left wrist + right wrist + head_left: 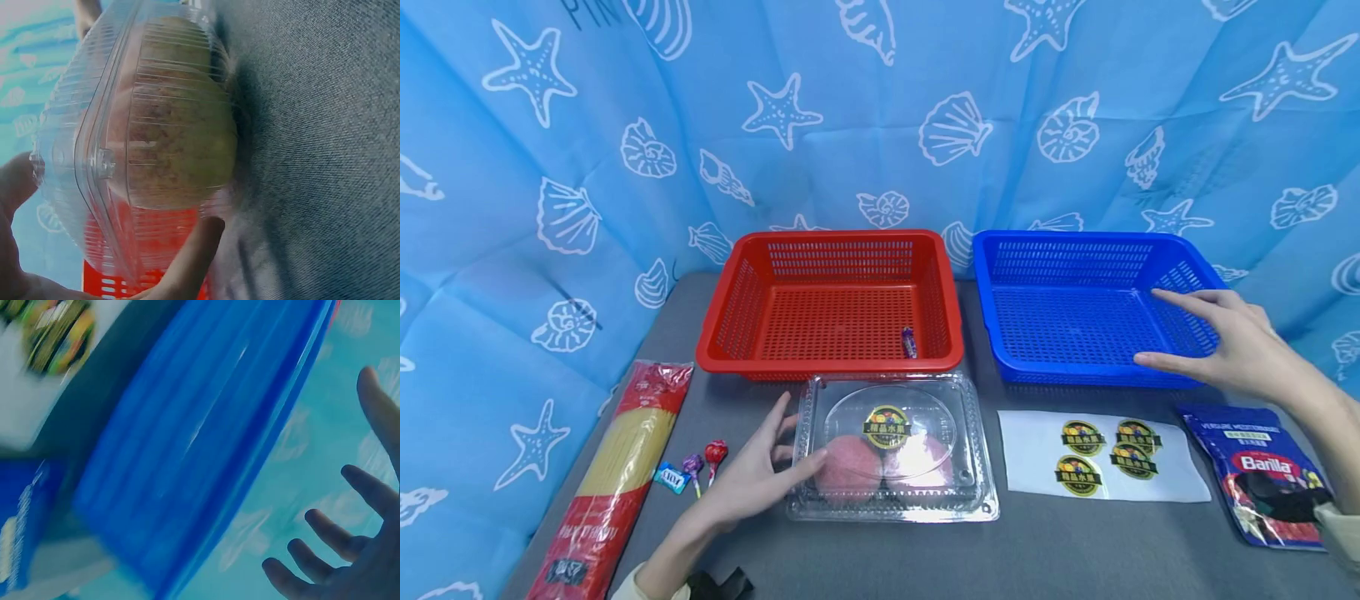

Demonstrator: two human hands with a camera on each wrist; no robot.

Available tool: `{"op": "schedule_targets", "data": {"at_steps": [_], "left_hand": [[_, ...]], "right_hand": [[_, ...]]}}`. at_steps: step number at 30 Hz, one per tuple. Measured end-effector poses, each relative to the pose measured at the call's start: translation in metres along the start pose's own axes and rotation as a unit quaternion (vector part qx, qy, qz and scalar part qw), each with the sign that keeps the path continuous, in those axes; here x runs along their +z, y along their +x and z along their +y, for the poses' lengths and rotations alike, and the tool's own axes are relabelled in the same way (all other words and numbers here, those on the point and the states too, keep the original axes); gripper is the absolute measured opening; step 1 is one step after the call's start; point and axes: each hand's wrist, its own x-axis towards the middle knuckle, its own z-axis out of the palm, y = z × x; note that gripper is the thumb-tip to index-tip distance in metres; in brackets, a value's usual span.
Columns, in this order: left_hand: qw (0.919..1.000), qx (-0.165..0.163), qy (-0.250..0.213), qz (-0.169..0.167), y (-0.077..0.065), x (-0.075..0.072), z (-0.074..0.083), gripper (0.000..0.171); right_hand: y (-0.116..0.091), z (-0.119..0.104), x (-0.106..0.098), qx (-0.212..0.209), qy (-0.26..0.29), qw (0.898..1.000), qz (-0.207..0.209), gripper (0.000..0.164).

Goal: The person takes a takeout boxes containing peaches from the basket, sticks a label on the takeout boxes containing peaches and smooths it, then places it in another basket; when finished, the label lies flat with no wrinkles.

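A clear plastic clamshell box (898,498) with two pinkish, peach-like fruits (847,471) inside sits on the grey table, a round gold-and-black sticker (886,427) on its lid. My left hand (752,471) is at the box's left side, thumb overlapping the lid and fingers spread loosely along the edge. The left wrist view shows the thumb right at the lid's rim and a finger (197,250) low beside the wall. My right hand (1236,342) hovers over the right side of the blue basket (1097,371), fingers apart and holding nothing.
A red basket (831,364) holding a small purple-wrapped item (909,342) stands behind the box. Left are a spaghetti pack (625,454), two lollipops (716,452) and a blue-wrapped candy (671,477). Right are a white sticker sheet (1030,454) and a Barilla pouch (1262,467).
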Motion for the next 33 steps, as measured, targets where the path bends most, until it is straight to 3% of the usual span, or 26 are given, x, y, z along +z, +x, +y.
{"op": "schedule_targets", "data": {"at_steps": [7,12,15,19,25,33], "left_hand": [[0.9939,-0.039,-0.088,-0.054,0.002,-0.004,-0.003,0.098],[0.9856,-0.034,-0.129,-0.103,0.003,-0.008,-0.004,0.088],[0.9831,-0.035,-0.138,-0.115,0.003,-0.011,-0.004,0.085],[0.9820,-0.051,-0.143,-0.113,0.003,-0.014,-0.003,0.082],[0.9831,-0.062,-0.144,-0.094,0.004,-0.012,-0.005,0.071],[0.9858,-0.050,-0.154,-0.042,0.000,-0.003,-0.009,0.066]], "right_hand": [[-0.016,0.065,-0.003,0.140,0.011,0.987,-0.074,0.115],[-0.018,0.087,-0.002,0.157,0.054,0.974,-0.151,0.119],[-0.015,0.095,0.000,0.153,0.070,0.970,-0.173,0.123],[-0.014,0.100,0.001,0.168,0.095,0.962,-0.195,0.129],[-0.014,0.103,0.003,0.199,0.169,0.934,-0.246,0.126],[-0.011,0.103,0.005,0.217,0.185,0.924,-0.255,0.129]]}}
